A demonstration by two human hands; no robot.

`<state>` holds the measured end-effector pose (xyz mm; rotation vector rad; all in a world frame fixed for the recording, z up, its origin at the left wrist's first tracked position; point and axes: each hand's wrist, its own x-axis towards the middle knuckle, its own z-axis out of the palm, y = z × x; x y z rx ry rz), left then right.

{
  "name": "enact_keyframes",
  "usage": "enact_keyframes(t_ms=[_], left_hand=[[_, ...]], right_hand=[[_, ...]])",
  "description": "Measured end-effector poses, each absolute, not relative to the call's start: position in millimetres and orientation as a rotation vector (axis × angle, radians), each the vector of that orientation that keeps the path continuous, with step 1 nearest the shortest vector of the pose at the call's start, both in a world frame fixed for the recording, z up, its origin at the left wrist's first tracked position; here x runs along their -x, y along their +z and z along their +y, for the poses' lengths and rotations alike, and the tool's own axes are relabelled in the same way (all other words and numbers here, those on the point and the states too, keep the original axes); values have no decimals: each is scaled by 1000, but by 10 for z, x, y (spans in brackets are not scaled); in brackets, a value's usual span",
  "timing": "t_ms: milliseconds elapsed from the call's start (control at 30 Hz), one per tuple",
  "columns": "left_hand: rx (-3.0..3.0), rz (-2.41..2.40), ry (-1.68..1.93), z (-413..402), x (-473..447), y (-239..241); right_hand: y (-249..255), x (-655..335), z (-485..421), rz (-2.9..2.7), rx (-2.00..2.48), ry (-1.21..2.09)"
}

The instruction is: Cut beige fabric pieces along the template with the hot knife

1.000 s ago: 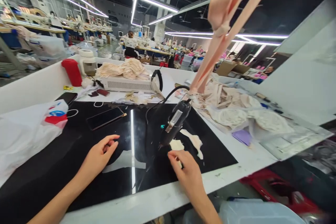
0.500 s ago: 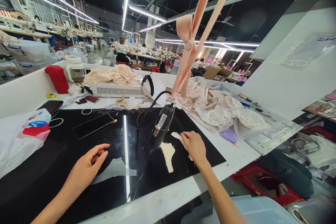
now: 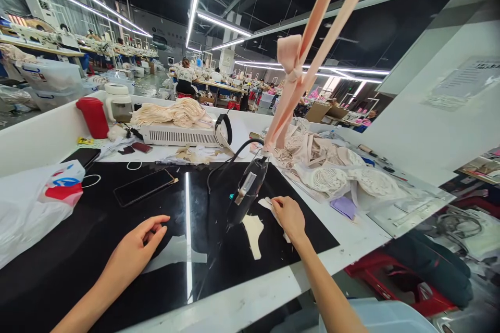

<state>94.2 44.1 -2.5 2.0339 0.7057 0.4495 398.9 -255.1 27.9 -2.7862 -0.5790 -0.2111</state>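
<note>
My left hand (image 3: 138, 245) is over the black work mat (image 3: 97, 234), index finger and thumb apart, with nothing between them. Beside its fingertips lies a translucent grey cut piece (image 3: 174, 252). On the right, my right hand (image 3: 289, 218) has its fingers closed on a white cut piece (image 3: 267, 203), which is partly hidden beneath them. Left of that hand, a cream fabric piece (image 3: 253, 237) rests flat on the mat. A black corded hand tool (image 3: 246, 192) hangs tilted from a knotted pink strap (image 3: 292, 70), between my hands. Its lower tip is hard to make out.
A phone (image 3: 144, 187) and a white plastic bag (image 3: 35, 208) lie to the left. Behind stand a red cup (image 3: 92, 117) and a white vented box (image 3: 179, 135) bearing stacked fabric. Bras (image 3: 332, 174) and a purple piece (image 3: 344, 207) are heaped at the right.
The view has shifted slightly, so things appear a little farther right. A small teal spot now shows beside the hand tool. Both hands keep nearly the same pose.
</note>
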Motion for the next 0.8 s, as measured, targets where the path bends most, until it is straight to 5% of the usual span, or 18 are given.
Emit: enact_keyframes(t_ms=[367,800], left_hand=[[-1988,736,419,440,-945,12],[-1969,696,463,466,-965,-25]], right_hand=[[164,-4122,-2753,-411,2291,-131],[451,-3822,-2894,-168,1733,-427]])
